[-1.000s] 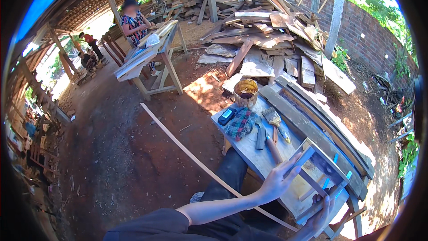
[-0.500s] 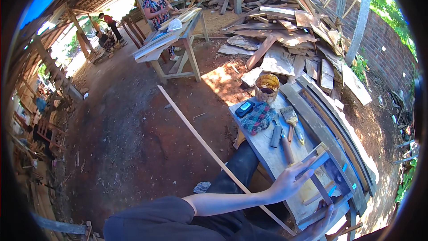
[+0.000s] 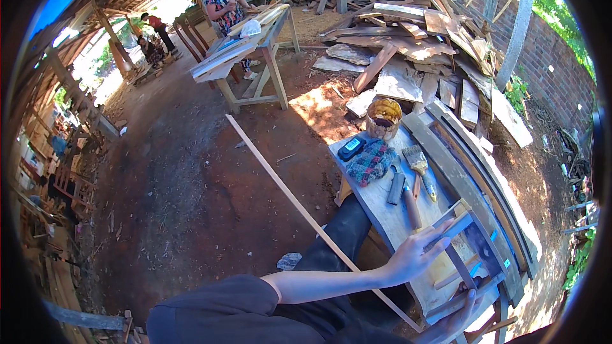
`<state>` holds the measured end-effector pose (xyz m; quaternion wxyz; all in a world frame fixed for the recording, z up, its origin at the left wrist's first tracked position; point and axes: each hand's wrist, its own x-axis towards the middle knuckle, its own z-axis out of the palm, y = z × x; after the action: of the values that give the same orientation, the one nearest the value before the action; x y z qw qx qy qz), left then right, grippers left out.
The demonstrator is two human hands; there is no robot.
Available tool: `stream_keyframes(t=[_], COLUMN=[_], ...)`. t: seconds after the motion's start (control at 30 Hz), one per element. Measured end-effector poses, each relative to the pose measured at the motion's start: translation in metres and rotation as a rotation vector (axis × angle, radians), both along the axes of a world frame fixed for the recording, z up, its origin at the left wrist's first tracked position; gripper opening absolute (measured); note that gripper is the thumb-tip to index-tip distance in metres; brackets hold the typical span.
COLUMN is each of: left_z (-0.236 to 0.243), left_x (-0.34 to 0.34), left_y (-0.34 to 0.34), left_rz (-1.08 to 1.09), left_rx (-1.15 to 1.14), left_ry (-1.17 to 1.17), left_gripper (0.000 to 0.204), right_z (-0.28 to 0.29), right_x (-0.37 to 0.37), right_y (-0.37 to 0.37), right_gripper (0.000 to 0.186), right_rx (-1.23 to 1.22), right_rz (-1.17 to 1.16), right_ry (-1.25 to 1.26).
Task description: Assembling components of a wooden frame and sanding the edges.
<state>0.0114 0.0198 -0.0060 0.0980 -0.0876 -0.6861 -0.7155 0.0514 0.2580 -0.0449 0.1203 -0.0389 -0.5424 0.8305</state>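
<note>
My left hand (image 3: 411, 258) is closed on the upper bar of a small wooden frame (image 3: 488, 248), and my right hand (image 3: 465, 312) grips its lower bar at the near end of a worn work table (image 3: 376, 210). Just beyond my left hand lies a hammer (image 3: 413, 213). Farther up the table are a paintbrush (image 3: 417, 169), a dark block (image 3: 395, 188), a plaid cloth (image 3: 368, 169), a dark handheld device (image 3: 350, 150) and a stained bucket (image 3: 382, 124). A long thin strip of wood (image 3: 287, 194) slants down past my left forearm.
Long boards (image 3: 472, 178) line the table's right side. A person (image 3: 223, 13) stands at a second bench (image 3: 271, 44); two others (image 3: 156, 38) are farther back. A large scrap-wood pile (image 3: 421, 51) rises ahead before a brick wall (image 3: 548, 64). Dirt floor (image 3: 185, 185) lies to the left.
The view has swung slightly left, so the scene sits farther right than a second ago. My hands remain on the frame with little movement.
</note>
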Motion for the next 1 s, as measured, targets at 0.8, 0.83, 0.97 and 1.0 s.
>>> stream_keyframes(t=[0.8, 0.83, 0.97, 1.0], left_z=[0.002, 0.003, 0.002, 0.002], left_x=[0.003, 0.003, 0.003, 0.003], left_y=[-0.005, -0.005, -0.005, -0.005], left_rz=[-0.093, -0.093, -0.102, -0.104], left_rx=[0.106, 0.108, 0.111, 0.111], left_ry=[-0.037, -0.039, -0.037, -0.035], left_gripper=[0.054, 0.054, 0.054, 0.054], right_z=[0.004, 0.004, 0.001, 0.002], right_x=[0.0, 0.0, 0.001, 0.001], right_y=[-0.002, -0.002, -0.001, -0.001], right_gripper=[0.069, 0.069, 0.068, 0.068], right_rx=[-0.058, -0.058, -0.052, -0.052], right_rz=[0.015, 0.016, -0.008, 0.001], right_ry=[-0.134, -0.134, -0.125, -0.114])
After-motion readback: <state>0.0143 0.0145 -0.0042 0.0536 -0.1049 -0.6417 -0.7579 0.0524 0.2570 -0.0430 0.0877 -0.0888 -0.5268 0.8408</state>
